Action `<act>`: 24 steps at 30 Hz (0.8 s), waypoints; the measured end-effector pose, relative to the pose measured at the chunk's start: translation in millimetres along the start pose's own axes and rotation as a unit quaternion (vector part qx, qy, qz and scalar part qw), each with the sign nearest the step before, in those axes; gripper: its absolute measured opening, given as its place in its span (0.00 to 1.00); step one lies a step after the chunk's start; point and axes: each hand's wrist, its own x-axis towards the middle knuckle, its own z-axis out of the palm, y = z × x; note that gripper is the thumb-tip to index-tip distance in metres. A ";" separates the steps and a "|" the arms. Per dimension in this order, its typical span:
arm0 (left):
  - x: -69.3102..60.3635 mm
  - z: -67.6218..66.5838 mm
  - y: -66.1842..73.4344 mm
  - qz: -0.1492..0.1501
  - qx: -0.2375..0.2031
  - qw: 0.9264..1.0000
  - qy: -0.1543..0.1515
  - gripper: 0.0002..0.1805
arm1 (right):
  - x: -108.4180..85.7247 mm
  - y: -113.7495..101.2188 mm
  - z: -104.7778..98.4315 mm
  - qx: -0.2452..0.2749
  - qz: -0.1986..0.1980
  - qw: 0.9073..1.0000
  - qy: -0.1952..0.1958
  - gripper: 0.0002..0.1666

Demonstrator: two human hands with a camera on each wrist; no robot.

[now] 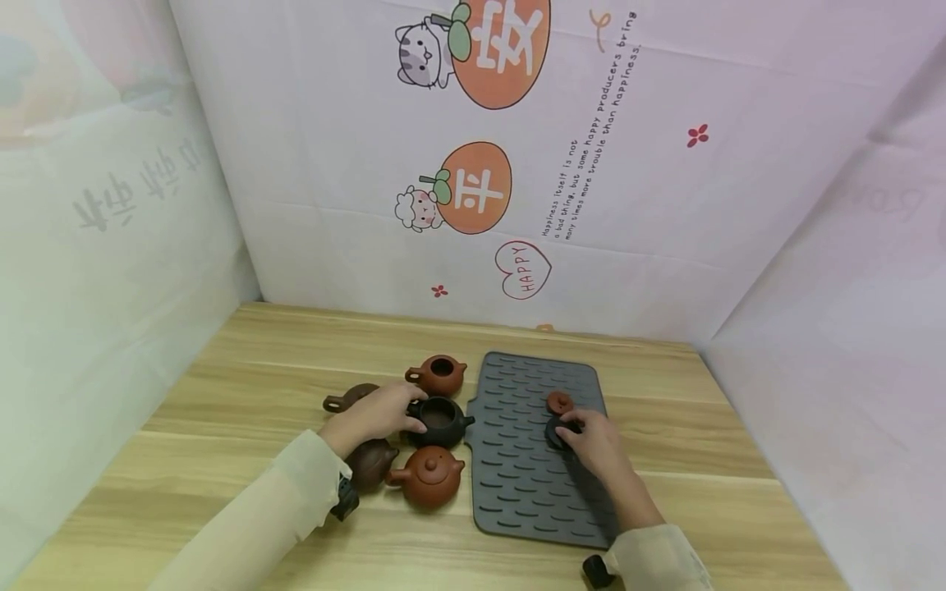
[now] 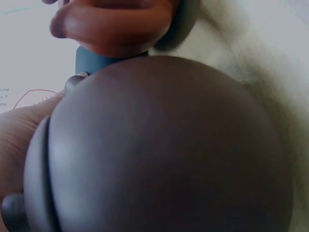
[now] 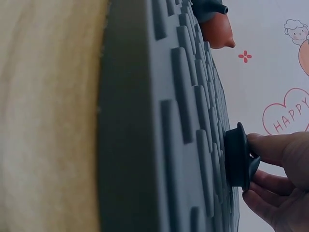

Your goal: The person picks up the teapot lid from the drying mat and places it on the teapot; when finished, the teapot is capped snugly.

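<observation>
My left hand (image 1: 377, 414) grips the black teapot (image 1: 438, 423) at its handle side, and the hand covers the handle. This teapot has no lid on, and its spout faces right towards the grey ridged mat (image 1: 510, 492). With thumb and fingers, my right hand (image 1: 594, 443) pinches the black teapot lid (image 3: 236, 157) by its knob. The right wrist view shows that lid at the mat's surface; whether it touches cannot be told. Just beyond it on the mat lies a reddish-brown lid (image 1: 559, 402).
A lidless reddish teapot (image 1: 451, 382) stands behind the black one. In front are a lidded reddish teapot (image 1: 430, 480) and a dark brown teapot (image 1: 372, 466), close to my left wrist. Another brown teapot (image 1: 355, 397) is partly behind my left hand. White printed sheets (image 1: 355, 205) enclose the wooden table (image 1: 244, 369).
</observation>
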 end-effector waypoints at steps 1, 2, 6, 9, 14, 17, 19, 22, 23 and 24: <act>0.0 0.0 -0.1 0.001 0.001 1.000 0.001 0.30 | 1.1 0.4 -0.2 0.002 0.002 1.000 -0.002 0.11; 0.2 0.2 -0.3 0.001 0.003 1.000 0.002 0.30 | 2.0 1.1 -0.3 0.005 0.006 1.000 -0.005 0.10; 1.8 1.1 -1.5 0.005 0.012 1.000 0.003 0.30 | 3.8 3.2 -1.4 0.014 0.021 1.000 -0.011 0.09; 2.7 2.6 -2.4 0.007 0.018 1.000 0.002 0.30 | 2.4 3.4 -1.7 0.012 0.028 1.000 -0.007 0.09; 2.4 4.1 -3.3 0.006 0.019 1.000 0.004 0.29 | -0.9 3.6 -2.0 0.009 0.035 0.999 0.002 0.09; 1.8 4.1 -3.6 0.007 0.019 1.000 0.006 0.29 | -1.8 4.7 -1.0 0.009 0.035 0.999 0.008 0.08; 1.3 3.8 -3.5 0.008 0.019 1.000 0.006 0.29 | -2.0 5.1 -0.2 0.007 0.033 0.999 0.012 0.08; 0.7 3.6 -3.3 0.011 0.019 1.000 0.007 0.29 | -2.0 5.0 0.1 0.008 0.028 0.999 0.016 0.07; 0.5 3.6 -3.2 0.013 0.018 1.000 0.007 0.29 | -2.2 4.6 0.0 0.008 0.027 0.999 0.017 0.07; 0.4 4.0 -3.4 0.014 0.017 1.000 0.007 0.29 | -2.4 4.1 -0.4 0.010 0.027 0.999 0.017 0.07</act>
